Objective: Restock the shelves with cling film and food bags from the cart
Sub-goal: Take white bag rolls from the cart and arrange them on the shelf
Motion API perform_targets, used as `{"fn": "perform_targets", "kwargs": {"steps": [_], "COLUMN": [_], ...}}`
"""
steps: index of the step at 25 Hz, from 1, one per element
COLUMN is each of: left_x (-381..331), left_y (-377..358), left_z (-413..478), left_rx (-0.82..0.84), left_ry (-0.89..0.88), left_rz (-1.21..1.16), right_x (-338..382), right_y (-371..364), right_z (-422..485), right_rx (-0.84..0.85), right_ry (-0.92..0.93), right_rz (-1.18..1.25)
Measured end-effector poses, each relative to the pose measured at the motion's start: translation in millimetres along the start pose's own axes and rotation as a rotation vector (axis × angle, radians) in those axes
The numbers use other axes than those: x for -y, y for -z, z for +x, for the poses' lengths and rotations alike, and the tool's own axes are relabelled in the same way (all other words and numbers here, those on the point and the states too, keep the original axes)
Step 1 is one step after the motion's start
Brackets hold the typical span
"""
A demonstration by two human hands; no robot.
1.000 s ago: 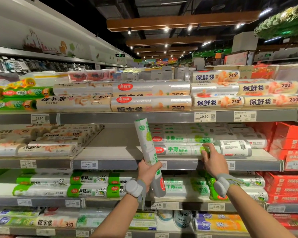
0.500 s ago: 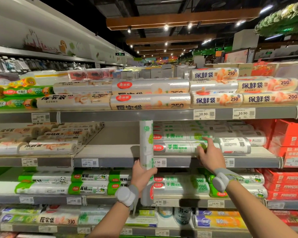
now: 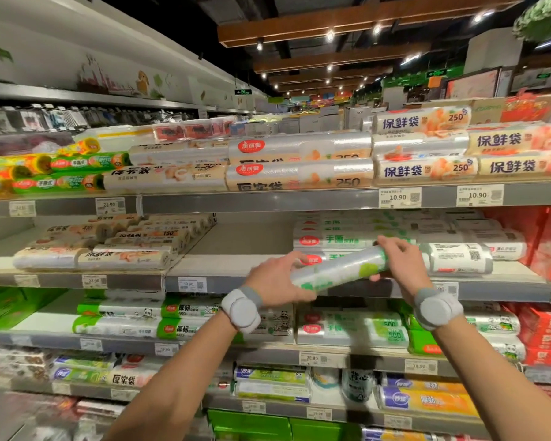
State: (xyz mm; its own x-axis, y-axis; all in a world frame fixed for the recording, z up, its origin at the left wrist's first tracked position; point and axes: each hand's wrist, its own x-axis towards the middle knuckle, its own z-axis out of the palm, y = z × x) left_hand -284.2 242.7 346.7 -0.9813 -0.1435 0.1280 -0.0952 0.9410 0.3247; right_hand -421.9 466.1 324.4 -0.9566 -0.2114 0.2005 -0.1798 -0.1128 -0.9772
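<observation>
We face supermarket shelving under a dim ceiling with wooden beams. We hold a clear, green-printed roll of food bags [image 3: 341,269] almost level, right end a little higher, just in front of the middle shelf [image 3: 236,249]. Our left hand [image 3: 277,281] curls around its lower end. Our right hand [image 3: 398,265] pinches the upper end between thumb and fingers. Matching rolls [image 3: 334,240] lie stacked on the shelf just behind. Grey bands [image 3: 240,308] ring both wrists.
</observation>
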Motion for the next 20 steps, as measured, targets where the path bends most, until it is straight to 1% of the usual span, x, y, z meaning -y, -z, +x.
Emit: {"fn": "perform_targets", "kwargs": {"steps": [2,3,4,5,7,8,9,11,13,15,18,20], "left_x": [4,8,12,16,21,21,18,8,0,1,11,16], "left_y": [16,21,22,21,11,4,-2,-11,-15,-18,-27,-29], "left_z": [2,4,6,9,18,22,26,35,45,59,80,90], "left_rx": [-0.109,-0.16,-0.198,-0.232,-0.296,-0.348,-0.405,-0.493,-0.522,-0.505,-0.437,-0.434], "left_ry": [0.051,0.068,0.076,0.064,0.042,0.055,0.086,0.176,0.248,0.264,0.249,0.249], "left_rz": [0.146,0.147,0.071,-0.098,-0.525,-0.666,-0.744,-0.811,-0.831,-0.829,-0.743,-0.688], "right_x": [3,4,4,5,5,5,6,4,4,4,6,6], "right_y": [15,22,28,33,40,42,44,47,52,57,66,70], "right_z": [7,9,11,13,15,16,17,22,28,37,47,53], "right_rx": [-0.098,-0.12,-0.139,-0.165,-0.185,-0.185,-0.183,-0.149,-0.103,-0.091,-0.164,-0.176], "right_ry": [-0.06,-0.084,-0.106,-0.127,-0.157,-0.156,-0.144,-0.12,-0.12,-0.096,-0.038,-0.03], "right_rz": [0.043,0.055,0.06,0.072,0.089,0.099,0.113,0.141,0.109,-0.043,-0.406,-0.602]}}
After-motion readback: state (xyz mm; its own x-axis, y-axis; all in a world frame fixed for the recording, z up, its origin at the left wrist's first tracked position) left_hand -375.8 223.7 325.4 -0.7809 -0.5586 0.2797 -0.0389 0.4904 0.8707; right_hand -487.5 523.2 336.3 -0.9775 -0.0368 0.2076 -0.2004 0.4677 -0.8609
